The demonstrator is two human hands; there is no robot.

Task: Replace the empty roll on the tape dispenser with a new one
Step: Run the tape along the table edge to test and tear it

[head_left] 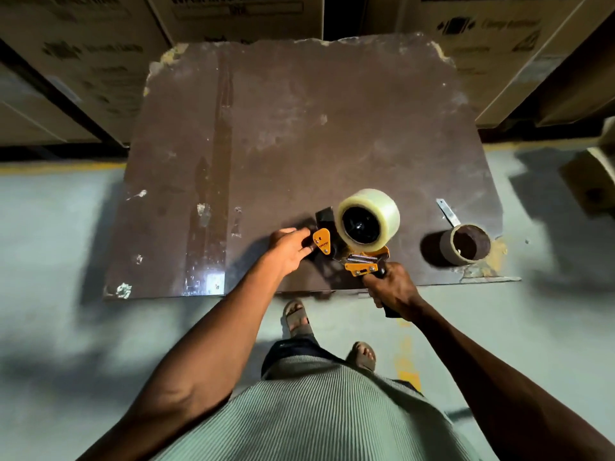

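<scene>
An orange tape dispenser (pixel 361 259) is held just above the near edge of a worn brown board (pixel 299 128). A full roll of clear tape (pixel 368 218) sits on its black hub. My right hand (pixel 392 287) is closed around the dispenser's black handle. My left hand (pixel 289 249) touches the dispenser's front end, fingers at the orange flap and black roller. The empty cardboard core (pixel 466 244) lies on its side on the board, to the right of the dispenser.
A small metal blade or strip (pixel 447 212) lies behind the empty core. Cardboard boxes (pixel 100 61) stand along the far side and to the right. My sandalled feet (pixel 296 316) stand on the grey floor at the board's near edge.
</scene>
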